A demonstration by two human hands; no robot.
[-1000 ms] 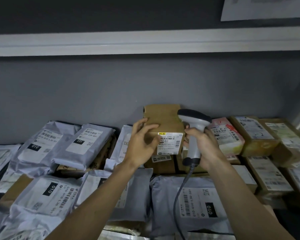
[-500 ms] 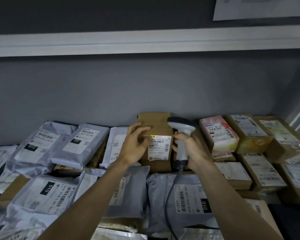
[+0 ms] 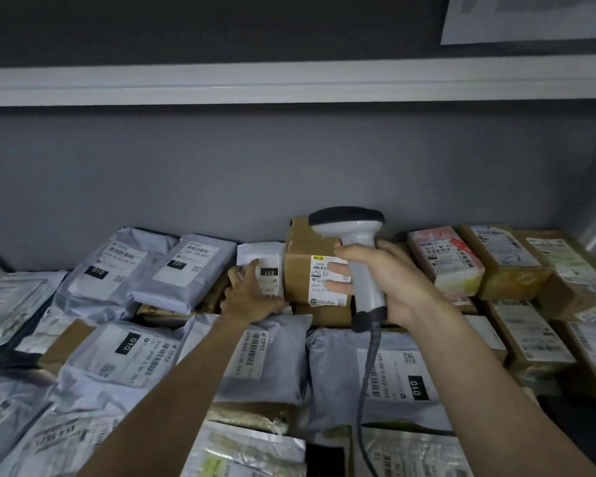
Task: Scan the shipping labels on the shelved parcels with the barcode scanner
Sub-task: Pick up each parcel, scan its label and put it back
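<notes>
While the right hand point(image 3: 389, 280) grips the grey corded barcode scanner point(image 3: 356, 256), hiding part of the brown cardboard box's point(image 3: 303, 270) label, the left hand point(image 3: 248, 294) lies spread on a white mailer bag point(image 3: 262, 266).

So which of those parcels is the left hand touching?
The small white mailer with the black "231" tag, wedged upright between the grey bags and the brown box. The left hand rests on its front; the other "231" bag lies untouched further left.

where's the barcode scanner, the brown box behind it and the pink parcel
barcode scanner point(image 3: 347, 220): head view, on its dark head.
brown box point(image 3: 298, 270): head view, on its bare front left of the label.
pink parcel point(image 3: 443, 249): head view, on its white label.
</notes>
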